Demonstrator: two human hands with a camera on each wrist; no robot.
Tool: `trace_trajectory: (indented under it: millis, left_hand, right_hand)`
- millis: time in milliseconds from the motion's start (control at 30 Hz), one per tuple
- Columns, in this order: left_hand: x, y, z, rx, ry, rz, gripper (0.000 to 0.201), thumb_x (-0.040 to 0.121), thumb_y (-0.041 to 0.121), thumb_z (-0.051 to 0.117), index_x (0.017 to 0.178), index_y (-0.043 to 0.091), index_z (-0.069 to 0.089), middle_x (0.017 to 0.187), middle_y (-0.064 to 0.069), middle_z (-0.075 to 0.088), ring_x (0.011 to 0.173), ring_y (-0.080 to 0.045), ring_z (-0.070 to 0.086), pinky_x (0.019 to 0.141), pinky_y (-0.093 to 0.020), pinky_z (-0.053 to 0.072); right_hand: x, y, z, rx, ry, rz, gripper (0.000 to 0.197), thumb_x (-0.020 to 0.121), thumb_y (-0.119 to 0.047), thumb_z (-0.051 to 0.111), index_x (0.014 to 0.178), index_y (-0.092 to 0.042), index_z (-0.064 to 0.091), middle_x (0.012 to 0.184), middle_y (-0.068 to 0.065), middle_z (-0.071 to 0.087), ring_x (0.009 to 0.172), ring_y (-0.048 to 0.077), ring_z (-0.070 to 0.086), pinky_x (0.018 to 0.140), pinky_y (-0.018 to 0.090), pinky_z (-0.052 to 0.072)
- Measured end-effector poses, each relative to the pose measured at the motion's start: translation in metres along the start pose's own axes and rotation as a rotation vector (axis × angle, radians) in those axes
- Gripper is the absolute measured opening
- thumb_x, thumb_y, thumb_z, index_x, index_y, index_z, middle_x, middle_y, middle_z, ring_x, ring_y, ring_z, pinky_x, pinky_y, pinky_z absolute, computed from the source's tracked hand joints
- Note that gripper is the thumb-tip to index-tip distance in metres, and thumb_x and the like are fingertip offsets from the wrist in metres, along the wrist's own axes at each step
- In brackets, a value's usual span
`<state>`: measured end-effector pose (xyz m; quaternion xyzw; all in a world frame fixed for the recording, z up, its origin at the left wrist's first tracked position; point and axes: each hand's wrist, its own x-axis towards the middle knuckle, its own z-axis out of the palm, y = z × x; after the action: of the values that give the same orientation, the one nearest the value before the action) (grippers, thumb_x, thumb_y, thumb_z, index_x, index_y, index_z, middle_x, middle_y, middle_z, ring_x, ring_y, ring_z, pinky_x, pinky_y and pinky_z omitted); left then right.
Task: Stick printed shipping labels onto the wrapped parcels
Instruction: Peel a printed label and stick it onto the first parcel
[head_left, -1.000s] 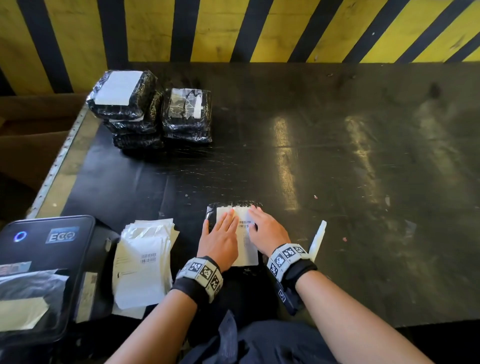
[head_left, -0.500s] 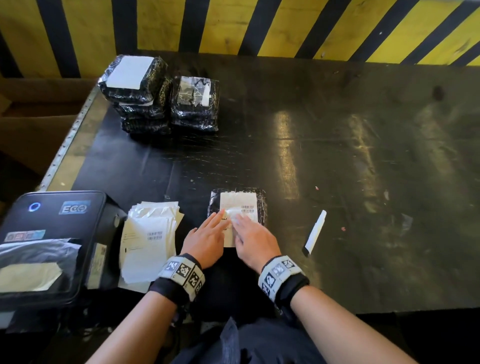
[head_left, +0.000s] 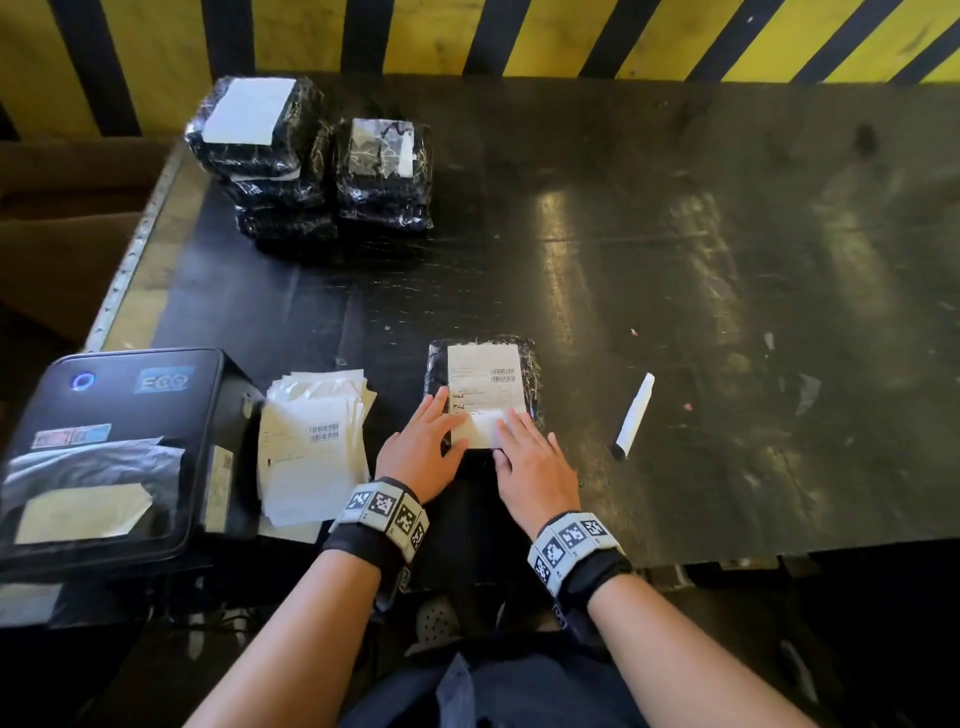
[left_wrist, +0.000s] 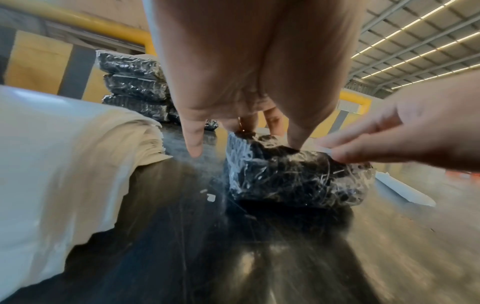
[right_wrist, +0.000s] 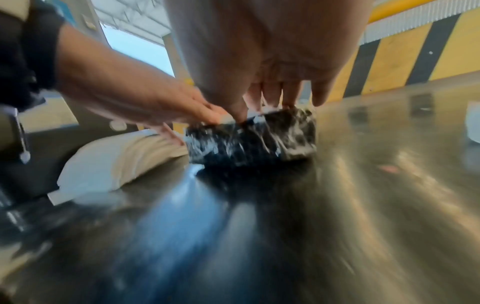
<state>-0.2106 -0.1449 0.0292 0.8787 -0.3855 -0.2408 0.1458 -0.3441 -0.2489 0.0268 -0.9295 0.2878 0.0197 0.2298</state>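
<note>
A black plastic-wrapped parcel (head_left: 531, 370) lies on the dark table (head_left: 675, 260) in front of me, with a white shipping label (head_left: 483, 374) on its top. My left hand (head_left: 423, 447) lies flat, fingers straight, pressing the label's near left part. My right hand (head_left: 530, 457) lies flat on the label's near right part. In the left wrist view the parcel (left_wrist: 293, 176) sits under my fingers (left_wrist: 193, 142). The right wrist view is blurred; the parcel (right_wrist: 254, 137) shows below both hands.
Two stacks of wrapped parcels (head_left: 306, 161) stand at the far left. A pile of printed labels (head_left: 311, 441) lies beside a black label printer (head_left: 114, 447) at the near left. A white backing strip (head_left: 635, 415) lies right of the parcel. A yellow-and-black striped wall (head_left: 467, 31) runs behind.
Both hands have slid from the label's far end toward me, down to its near end, uncovering the barcode and the upper part of the label.
</note>
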Motion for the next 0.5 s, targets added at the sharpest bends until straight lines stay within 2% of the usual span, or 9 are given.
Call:
trace_trajectory:
  millis: [67,167,233,300,367,400,500]
  left_hand:
    - [-0.002,-0.003,-0.001,-0.011,0.003,-0.011,0.046,0.094,0.039,0.051,0.139,0.037,0.04,0.16,0.012,0.004,0.146,-0.01,0.01,0.104,-0.045,0.043]
    - [-0.006,-0.001,-0.002,-0.042,0.002,-0.033,0.047,0.095,0.038,0.05,0.14,0.039,0.038,0.16,0.011,0.001,0.145,-0.013,0.019,0.095,-0.033,0.051]
    - [-0.008,0.001,0.001,-0.084,0.024,-0.045,0.048,0.094,0.039,0.052,0.14,0.038,0.039,0.16,0.009,-0.001,0.142,-0.014,0.028,0.091,-0.028,0.052]
    - [-0.01,0.004,0.003,-0.142,0.052,-0.072,0.051,0.091,0.041,0.057,0.139,0.036,0.042,0.16,0.009,-0.002,0.137,-0.014,0.036,0.094,-0.029,0.05]
    - [-0.012,0.006,0.004,-0.199,0.06,-0.116,0.053,0.089,0.042,0.06,0.138,0.036,0.043,0.16,0.008,-0.003,0.13,-0.014,0.045,0.094,-0.029,0.048]
    - [-0.012,0.006,0.005,-0.229,0.051,-0.139,0.054,0.089,0.042,0.06,0.139,0.037,0.042,0.161,0.005,-0.002,0.129,-0.016,0.047,0.095,-0.03,0.047]
    - [-0.013,0.005,0.004,-0.318,0.036,-0.157,0.052,0.09,0.039,0.06,0.139,0.037,0.042,0.159,0.001,0.014,0.131,-0.02,0.045,0.103,-0.035,0.042]
  right_hand:
    - [-0.007,0.008,0.001,-0.033,-0.011,0.039,0.047,0.103,-0.024,0.033,0.15,-0.022,0.034,0.161,-0.008,0.019,0.149,0.012,0.013,0.121,0.041,0.01]
    - [-0.013,0.021,-0.005,-0.036,-0.008,0.131,0.046,0.103,-0.028,0.031,0.15,-0.029,0.033,0.161,-0.003,0.019,0.149,0.016,0.013,0.121,0.042,0.011]
    - [-0.015,0.021,-0.011,0.081,-0.01,0.2,0.044,0.102,-0.035,0.035,0.145,-0.033,0.04,0.161,-0.003,0.02,0.149,0.013,0.015,0.118,0.039,0.022]
    - [-0.013,0.016,-0.016,0.212,0.002,0.26,0.036,0.099,-0.042,0.043,0.133,-0.034,0.051,0.157,-0.007,0.03,0.141,0.015,0.035,0.103,0.034,0.041]
    - [-0.007,0.012,-0.016,0.313,0.043,0.3,0.028,0.094,-0.043,0.051,0.118,-0.03,0.054,0.135,-0.009,0.054,0.117,0.017,0.057,0.082,0.027,0.045]
    - [-0.003,0.012,-0.015,0.355,0.068,0.318,0.025,0.092,-0.042,0.055,0.113,-0.027,0.054,0.121,-0.008,0.06,0.106,0.017,0.06,0.077,0.026,0.043]
    - [0.004,0.02,-0.013,0.48,0.12,0.379,0.022,0.088,-0.036,0.066,0.102,-0.024,0.054,0.097,-0.008,0.062,0.09,0.016,0.059,0.074,0.024,0.041]
